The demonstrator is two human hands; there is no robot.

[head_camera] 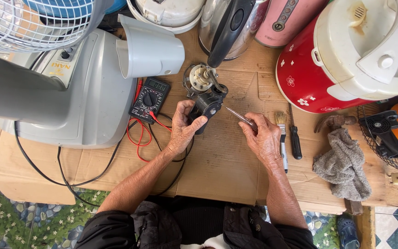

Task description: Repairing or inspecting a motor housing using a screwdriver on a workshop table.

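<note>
While my left hand (183, 127) wraps around the black part (208, 107), thumb on top and fingers underneath, I keep it lifted just above the cardboard (222, 161) near the middle of the bench. My right hand (262, 138) pinches thin pliers (240, 117), their tip aimed toward ten o'clock, stopping just short of the part. At twelve o'clock from the part sits a round white and metal piece (201, 77), touching its upper end. At nine o'clock lies a multimeter (149, 98), its red lead (140, 136) looping under my left wrist. At three o'clock from my right hand lie a brush (282, 133) and a screwdriver (295, 138), then a grey rag (344, 166). A red cooker (309, 69) stands at one o'clock, a kettle (229, 27) at twelve, and a grey fan base (84, 92) at nine.
</note>
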